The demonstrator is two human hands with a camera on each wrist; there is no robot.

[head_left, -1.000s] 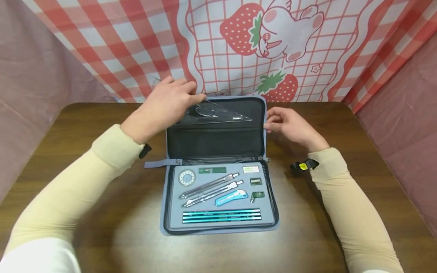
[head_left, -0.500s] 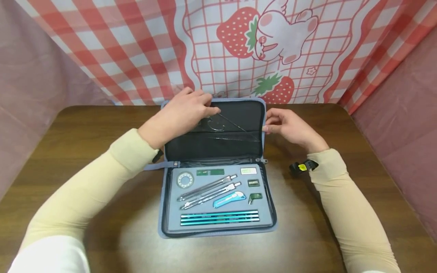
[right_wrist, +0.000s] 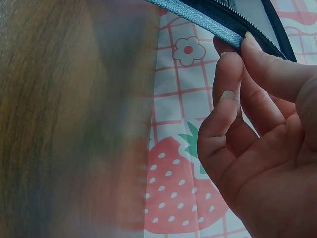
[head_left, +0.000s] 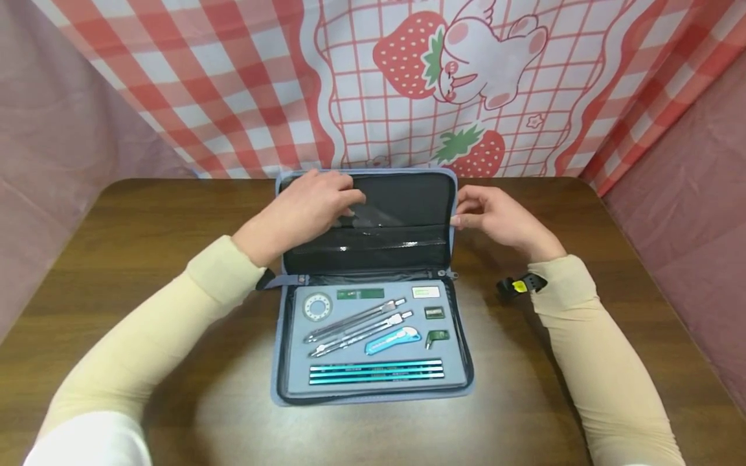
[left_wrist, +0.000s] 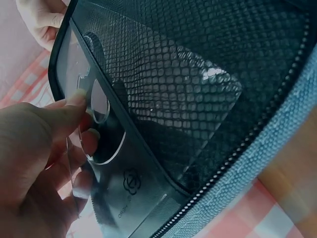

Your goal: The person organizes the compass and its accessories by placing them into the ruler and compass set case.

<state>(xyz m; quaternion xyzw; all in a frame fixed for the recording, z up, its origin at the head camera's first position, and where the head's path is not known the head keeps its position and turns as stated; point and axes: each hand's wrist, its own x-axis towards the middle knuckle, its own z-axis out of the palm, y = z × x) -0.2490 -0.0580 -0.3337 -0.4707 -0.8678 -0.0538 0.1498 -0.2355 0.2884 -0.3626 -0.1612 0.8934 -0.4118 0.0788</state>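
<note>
A blue-grey zip case lies unfolded on the wooden table, its dark-lined lid raised at the back. My left hand is in front of the lid's left side, pinching a clear plastic set square with curved cut-outs. In the left wrist view, part of the set square lies behind the lid's mesh pocket, and the part by my fingers is outside it. My right hand pinches the lid's zippered right edge between thumb and fingers.
The case's grey tray holds two compasses, a blue cutter, several teal pencils, a round tape-like ring, an eraser and small green items. A strawberry-patterned cloth hangs behind the table.
My left hand has moved right, then lower, bringing the set square down into the lid's pocket. My right hand stays at the lid's edge.
</note>
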